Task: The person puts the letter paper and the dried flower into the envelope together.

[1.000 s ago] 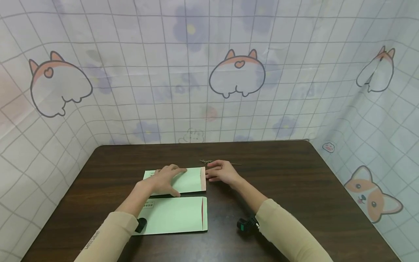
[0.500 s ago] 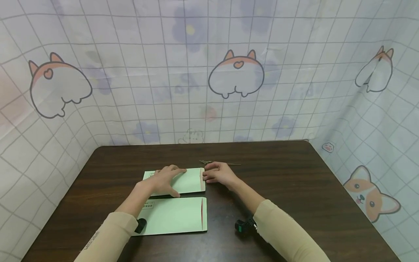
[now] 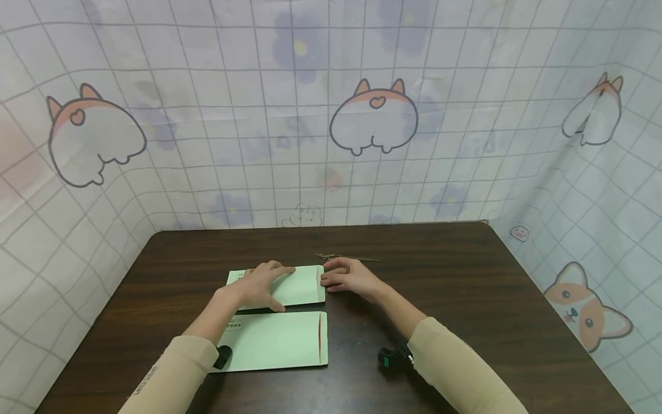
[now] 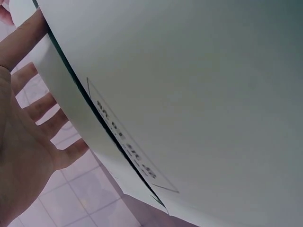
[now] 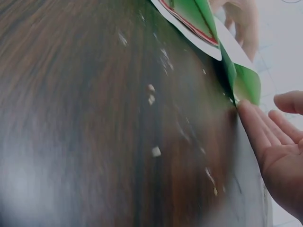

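Two pale green envelopes lie one behind the other on a dark wooden table. My left hand (image 3: 257, 286) rests on the far envelope (image 3: 305, 284) with its fingers and thumb spread. At that envelope's right end, the fingertips of my right hand (image 3: 351, 277) touch the flap. The right wrist view shows the fairly straight fingers of this hand (image 5: 284, 156) against the raised flap (image 5: 248, 82). Nearer to me is the second envelope (image 3: 274, 342), its right end slightly gaping with a red line inside. A printed label (image 4: 125, 139) on it shows in the left wrist view.
A thin dried sprig (image 3: 364, 259) lies behind my right hand. Small pale crumbs (image 5: 151, 99) are scattered on the table (image 3: 439, 270). A patterned cloth (image 3: 258, 190) hangs around the back and sides.
My right hand has shifted slightly left against the far envelope's flap. The flap's pinkish inner side, visible before, has turned out of sight and its edge now looks green. My left hand stays put.
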Demonstrator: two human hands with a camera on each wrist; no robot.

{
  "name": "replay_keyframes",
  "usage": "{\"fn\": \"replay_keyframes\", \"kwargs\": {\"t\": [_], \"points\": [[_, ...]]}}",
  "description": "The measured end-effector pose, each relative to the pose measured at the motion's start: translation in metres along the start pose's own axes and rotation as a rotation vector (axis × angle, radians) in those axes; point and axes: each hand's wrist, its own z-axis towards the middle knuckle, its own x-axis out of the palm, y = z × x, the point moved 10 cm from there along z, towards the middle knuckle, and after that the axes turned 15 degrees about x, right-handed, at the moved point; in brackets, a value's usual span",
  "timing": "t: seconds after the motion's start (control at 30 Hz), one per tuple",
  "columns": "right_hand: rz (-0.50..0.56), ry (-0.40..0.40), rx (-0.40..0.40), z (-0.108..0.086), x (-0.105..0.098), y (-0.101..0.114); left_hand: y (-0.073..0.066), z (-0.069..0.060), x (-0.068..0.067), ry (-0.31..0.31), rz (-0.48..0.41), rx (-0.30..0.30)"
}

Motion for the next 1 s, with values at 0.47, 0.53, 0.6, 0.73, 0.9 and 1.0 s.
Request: {"fn": "replay_keyframes", "kwargs": {"t": [0.47, 0.53, 0.6, 0.73, 0.9, 1.0], "points": [[-0.140, -0.222, 0.005, -0.028, -0.076, -0.008, -0.004, -0.002, -0.002, -0.008, -0.012, 0.011], [-0.164, -0.272, 0.017, -0.031, -0.087, -0.009, -0.004, -0.002, -0.002, -0.006, -0.010, 0.011], [-0.188, -0.317, 0.026, -0.034, -0.096, -0.010, -0.004, -0.002, -0.002, -0.006, -0.012, 0.008], [-0.206, -0.401, 0.058, -0.038, -0.113, -0.013, -0.002, -0.003, -0.002, -0.005, -0.011, 0.004], [-0.247, -0.495, 0.080, -0.039, -0.130, -0.014, -0.001, -0.002, -0.002, -0.008, -0.007, 0.008], [-0.311, -0.556, 0.091, -0.040, -0.138, -0.013, -0.001, -0.002, -0.002, -0.009, -0.008, 0.006]]}}
